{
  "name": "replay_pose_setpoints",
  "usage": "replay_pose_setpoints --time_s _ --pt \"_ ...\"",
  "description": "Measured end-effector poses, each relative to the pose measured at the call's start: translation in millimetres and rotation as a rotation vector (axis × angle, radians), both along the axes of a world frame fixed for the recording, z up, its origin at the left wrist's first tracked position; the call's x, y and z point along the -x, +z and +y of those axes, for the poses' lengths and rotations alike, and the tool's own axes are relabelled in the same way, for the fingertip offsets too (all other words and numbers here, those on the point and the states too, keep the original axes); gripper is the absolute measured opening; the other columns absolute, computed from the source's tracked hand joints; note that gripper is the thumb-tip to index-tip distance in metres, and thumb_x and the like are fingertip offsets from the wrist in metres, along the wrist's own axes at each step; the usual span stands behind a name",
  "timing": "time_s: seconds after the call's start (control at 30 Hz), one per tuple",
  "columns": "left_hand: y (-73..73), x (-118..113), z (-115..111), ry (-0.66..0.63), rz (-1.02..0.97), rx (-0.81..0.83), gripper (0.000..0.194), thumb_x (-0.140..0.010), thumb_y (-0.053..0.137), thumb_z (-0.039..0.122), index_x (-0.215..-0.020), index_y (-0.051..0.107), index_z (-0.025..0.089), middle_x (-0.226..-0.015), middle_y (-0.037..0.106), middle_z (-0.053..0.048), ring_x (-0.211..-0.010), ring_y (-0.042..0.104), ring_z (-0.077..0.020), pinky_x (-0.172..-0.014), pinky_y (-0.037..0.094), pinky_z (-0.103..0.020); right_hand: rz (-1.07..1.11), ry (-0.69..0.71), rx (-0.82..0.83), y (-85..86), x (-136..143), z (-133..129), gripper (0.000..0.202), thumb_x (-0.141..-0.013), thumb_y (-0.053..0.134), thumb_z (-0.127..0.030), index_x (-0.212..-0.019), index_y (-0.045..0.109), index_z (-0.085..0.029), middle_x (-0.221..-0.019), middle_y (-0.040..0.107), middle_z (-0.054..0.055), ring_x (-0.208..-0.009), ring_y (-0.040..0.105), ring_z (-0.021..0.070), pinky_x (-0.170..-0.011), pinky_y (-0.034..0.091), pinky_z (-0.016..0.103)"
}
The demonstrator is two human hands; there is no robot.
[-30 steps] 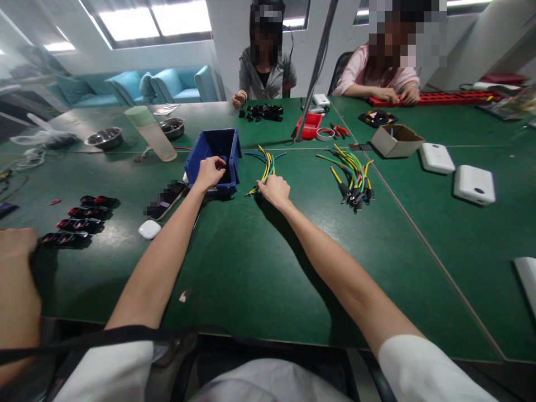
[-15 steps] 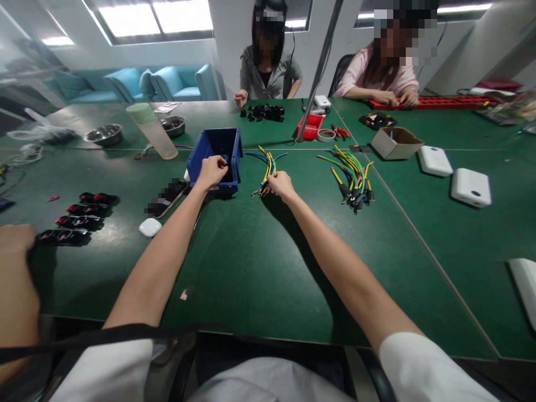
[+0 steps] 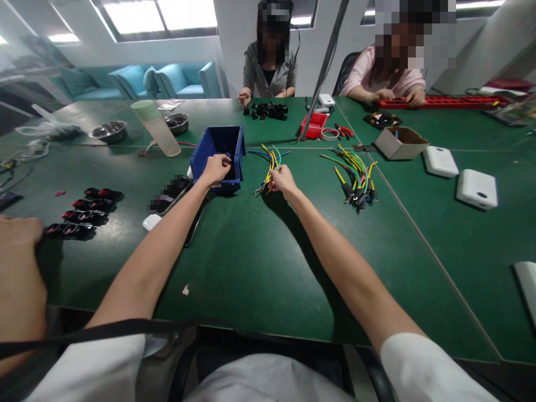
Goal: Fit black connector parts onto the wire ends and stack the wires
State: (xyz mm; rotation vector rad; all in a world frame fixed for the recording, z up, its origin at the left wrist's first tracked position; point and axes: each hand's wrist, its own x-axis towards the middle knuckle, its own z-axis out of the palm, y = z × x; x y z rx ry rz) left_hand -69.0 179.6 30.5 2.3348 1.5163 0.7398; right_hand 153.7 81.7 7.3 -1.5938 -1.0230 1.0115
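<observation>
My left hand (image 3: 216, 170) reaches into the front of a blue plastic bin (image 3: 200, 159), fingers pinched together; whatever lies between them is hidden. Dark small parts inside the bin show only partly. To the right of the bin, my right hand (image 3: 283, 182) closes its thumb and fingers on wires at the lower end of a small bunch of yellow, green and blue wires (image 3: 268, 159) with metal ends. Farther right lies a bigger pile of yellow and green wires (image 3: 355, 174) with black sleeved ends, apart from both hands.
Left of the bin are a phone (image 3: 171, 194), a white case (image 3: 151, 222) and a bottle (image 3: 158, 131). Rows of black-and-red parts (image 3: 86, 215) lie farther left, near another person's arm (image 3: 19, 268). A cardboard box (image 3: 400, 144) and white devices (image 3: 477, 188) stand right. Two people sit opposite.
The view has shifted slightly. My right hand has changed its hold a little at the wire bunch, with a green wire more raised. My left hand stays at the bin.
</observation>
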Motion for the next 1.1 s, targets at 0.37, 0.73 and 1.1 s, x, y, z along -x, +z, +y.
replay_pose_setpoints --time_s 0.37,0.73,1.1 --pt "5.0 -1 -4 0.000 0.007 -0.011 0.018 -0.069 0.059 0.015 -0.082 0.071 0.014 -0.086 0.070 -0.010 -0.082 0.063 -0.0235 -0.080 0.048 -0.033 0.175 -0.152 -0.220 -12.3 4 -5 0.021 -0.093 0.043 -0.038 -0.105 0.037 -0.023 -0.058 0.049 -0.009 -0.044 0.051 0.0095 -0.046 0.044 0.018" --pt "0.0 2 4 -0.037 0.000 0.061 0.013 -0.064 0.064 0.016 -0.075 0.069 0.015 -0.078 0.069 -0.008 -0.077 0.064 -0.0235 -0.075 0.049 -0.032 0.006 -0.172 -0.328 -14.5 10 -22 0.036 -0.091 0.039 -0.046 -0.118 0.037 -0.023 -0.065 0.049 -0.008 -0.046 0.053 0.0085 -0.047 0.045 0.017" --pt "-3.4 6 7 -0.049 -0.056 0.048 0.024 -0.065 0.062 0.015 -0.086 0.073 0.015 -0.080 0.069 -0.007 -0.080 0.063 -0.0233 -0.082 0.050 -0.034 0.021 -0.066 -0.311 -5.6 17 -72 0.042 -0.088 0.044 -0.051 -0.120 0.038 -0.025 -0.064 0.055 -0.007 -0.046 0.059 0.0113 -0.046 0.048 0.020"
